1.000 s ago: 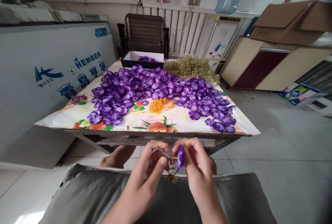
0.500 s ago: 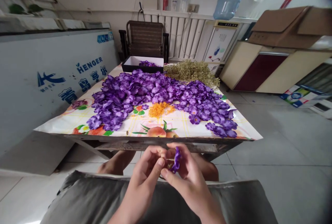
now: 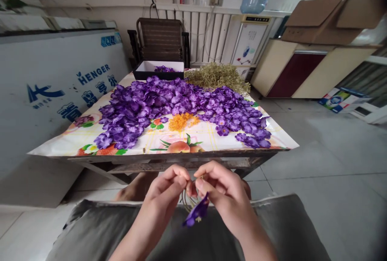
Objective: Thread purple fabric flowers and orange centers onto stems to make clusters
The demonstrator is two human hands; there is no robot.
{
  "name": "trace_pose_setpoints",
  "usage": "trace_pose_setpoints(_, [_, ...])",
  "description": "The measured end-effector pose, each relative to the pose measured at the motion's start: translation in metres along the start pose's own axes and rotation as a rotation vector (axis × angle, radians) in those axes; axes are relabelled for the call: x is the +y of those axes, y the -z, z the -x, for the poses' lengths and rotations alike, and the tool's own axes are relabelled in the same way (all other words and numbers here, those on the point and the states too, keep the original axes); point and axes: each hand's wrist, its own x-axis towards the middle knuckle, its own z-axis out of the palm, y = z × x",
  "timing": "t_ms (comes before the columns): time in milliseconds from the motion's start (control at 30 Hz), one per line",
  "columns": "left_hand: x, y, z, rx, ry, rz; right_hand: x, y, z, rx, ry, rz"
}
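My left hand (image 3: 165, 190) and my right hand (image 3: 222, 190) meet over my lap, below the table's front edge. Both are closed in a pinch on a thin olive stem (image 3: 188, 201). A purple fabric flower (image 3: 196, 214) hangs from the stem under my right fingers. On the table (image 3: 169, 158) ahead lies a big heap of purple flowers (image 3: 169, 104), with a small pile of orange flower centres (image 3: 180, 121) in front of it.
A grey cushion (image 3: 99, 233) lies across my lap. A pile of dry olive stems (image 3: 216, 76) and a black box (image 3: 159, 69) holding purple flowers sit at the table's far end, with a chair (image 3: 160, 39) behind. A chest freezer (image 3: 45, 71) stands left, a cabinet (image 3: 311, 67) right.
The purple flower has dropped from upright between my fingers to hanging below my right hand. Both hands stayed together over my lap. The view shifted slightly to the right.
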Motion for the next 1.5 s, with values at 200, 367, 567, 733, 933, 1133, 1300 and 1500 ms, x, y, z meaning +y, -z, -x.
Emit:
trace_pose_setpoints(200, [0.002,0.007,0.001,-0.066,-0.066,-0.331,-0.008,-0.002,0.000,-0.074,0.071,0.320])
trace_pose_setpoints(367, [0.005,0.008,-0.001,-0.134,0.058,-0.873,0.002,0.000,-0.001,-0.120,-0.016,0.409])
trace_pose_setpoints(567, [-0.015,0.014,-0.014,-0.006,0.072,-1.109,0.030,0.043,-0.041,0.174,0.091,0.573])
trace_pose_setpoints(733, [-0.039,0.024,-0.023,-0.048,0.100,-1.007,0.058,0.105,-0.129,0.584,0.096,0.826])
trace_pose_setpoints(933, [-0.046,0.033,-0.031,-0.071,0.160,-0.966,0.084,0.113,-0.167,0.545,0.084,0.933])
trace_pose_setpoints(1133, [-0.046,0.034,-0.036,-0.104,0.212,-0.967,0.091,0.114,-0.158,0.511,0.130,0.781])
trace_pose_setpoints(1300, [-0.044,0.026,-0.035,-0.103,0.223,-0.954,0.085,0.123,-0.153,0.496,0.128,0.529])
trace_pose_setpoints(1500, [-0.050,0.015,-0.031,0.050,0.155,-0.792,0.066,0.097,-0.112,0.314,0.084,0.195])
